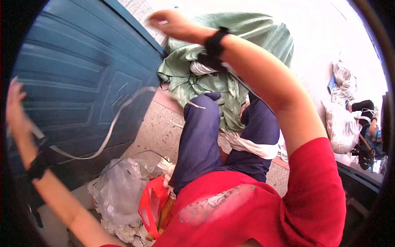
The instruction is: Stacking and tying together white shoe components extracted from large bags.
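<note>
Left hand (15,105) raised, fingers closed on a white strip (108,133) that trails rightward from it. Right hand (170,22) raised above green sack (247,37); grip blurred, cannot tell.

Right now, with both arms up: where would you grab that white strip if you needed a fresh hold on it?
Probably at the low sag of the white strip, coming from the right, away from the blue door. There it hangs free in a loose curve in front of the door panel. Its left end runs to the left hand; its right end tapers to a thin, blurred tip, away from the right hand.
</note>
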A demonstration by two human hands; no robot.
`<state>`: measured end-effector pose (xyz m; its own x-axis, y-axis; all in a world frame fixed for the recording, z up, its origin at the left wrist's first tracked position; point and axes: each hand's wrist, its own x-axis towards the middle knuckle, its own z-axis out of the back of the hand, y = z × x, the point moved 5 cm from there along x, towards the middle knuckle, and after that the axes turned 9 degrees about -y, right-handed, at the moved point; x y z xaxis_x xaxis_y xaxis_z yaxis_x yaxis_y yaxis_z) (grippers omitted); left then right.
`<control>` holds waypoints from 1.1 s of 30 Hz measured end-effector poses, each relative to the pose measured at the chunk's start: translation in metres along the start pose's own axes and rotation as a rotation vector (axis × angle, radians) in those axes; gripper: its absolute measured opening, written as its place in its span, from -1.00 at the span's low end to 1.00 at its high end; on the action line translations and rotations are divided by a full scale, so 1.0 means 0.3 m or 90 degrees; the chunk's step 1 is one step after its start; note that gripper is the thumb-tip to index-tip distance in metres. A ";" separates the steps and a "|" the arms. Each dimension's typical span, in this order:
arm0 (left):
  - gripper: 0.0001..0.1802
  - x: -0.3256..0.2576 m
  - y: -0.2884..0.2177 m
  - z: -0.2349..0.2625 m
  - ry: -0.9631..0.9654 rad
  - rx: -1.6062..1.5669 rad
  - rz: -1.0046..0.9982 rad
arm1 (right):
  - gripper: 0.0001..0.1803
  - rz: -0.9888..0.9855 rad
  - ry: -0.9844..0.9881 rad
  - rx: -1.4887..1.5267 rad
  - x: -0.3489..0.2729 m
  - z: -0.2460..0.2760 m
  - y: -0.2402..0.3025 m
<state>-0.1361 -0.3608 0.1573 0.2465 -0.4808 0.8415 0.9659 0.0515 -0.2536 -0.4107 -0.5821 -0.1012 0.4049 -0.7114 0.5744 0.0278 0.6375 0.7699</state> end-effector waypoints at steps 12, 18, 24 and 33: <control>-0.59 -1.266 -0.061 -1.601 0.649 -0.387 0.452 | -0.83 -0.724 -0.266 -0.025 -0.453 0.865 -0.877; -0.59 -1.627 0.120 -1.859 0.443 -0.421 1.037 | -0.78 -0.804 0.019 0.101 -0.575 0.391 -1.127; -0.74 -1.874 0.198 -1.998 0.309 -0.337 1.274 | -0.55 -0.688 -0.030 -0.236 -0.652 0.160 -1.435; -0.77 -1.936 0.229 -2.180 0.394 -0.327 1.087 | -0.61 -0.892 0.054 -0.003 -0.659 -0.011 -1.415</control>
<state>-0.2644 -0.6505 -0.6607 0.6149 -0.4139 -0.6712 -0.3950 0.5751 -0.7164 -0.4994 -0.7110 -0.5425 0.0923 -0.7293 -0.6780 0.4518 -0.5761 0.6812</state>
